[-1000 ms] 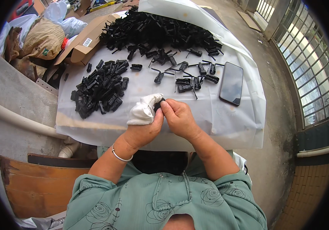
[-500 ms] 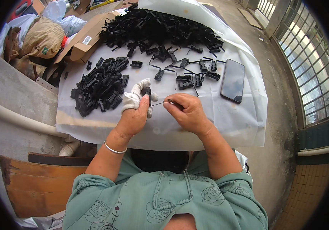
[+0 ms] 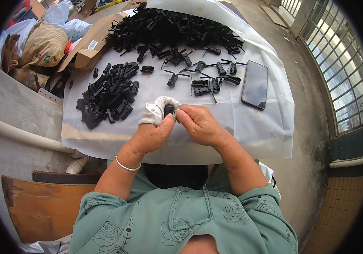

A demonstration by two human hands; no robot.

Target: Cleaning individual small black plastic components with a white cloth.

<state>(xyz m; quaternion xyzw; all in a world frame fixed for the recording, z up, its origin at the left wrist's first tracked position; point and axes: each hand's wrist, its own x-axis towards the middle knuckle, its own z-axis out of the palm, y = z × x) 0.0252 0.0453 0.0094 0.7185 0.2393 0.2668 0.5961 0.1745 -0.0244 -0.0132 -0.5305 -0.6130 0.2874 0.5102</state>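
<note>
My left hand [image 3: 151,135], its fingers wrapped in a white cloth glove [image 3: 151,113] with the thumb bare, grips a small black plastic part [image 3: 169,110]. My right hand [image 3: 203,125] is pinched closed right beside that part, touching or nearly touching it. The thin dark rod it held a moment ago is now mostly hidden by the fingers. Beyond my hands lie several loose black parts with thin bent arms [image 3: 202,86]. To their left is a heap of black parts without visible arms [image 3: 109,95].
A large pile of black parts with arms [image 3: 173,27] covers the far side of the table. A phone [image 3: 255,84] lies at the right on the white plastic sheet [image 3: 257,135]. An open cardboard box [image 3: 92,44] and stuffed bags [image 3: 46,44] stand at the far left.
My right hand has moved left, up against the black part. My left hand has turned, shifting the part slightly right. The thin rod, visible between the hands before, is now covered.
</note>
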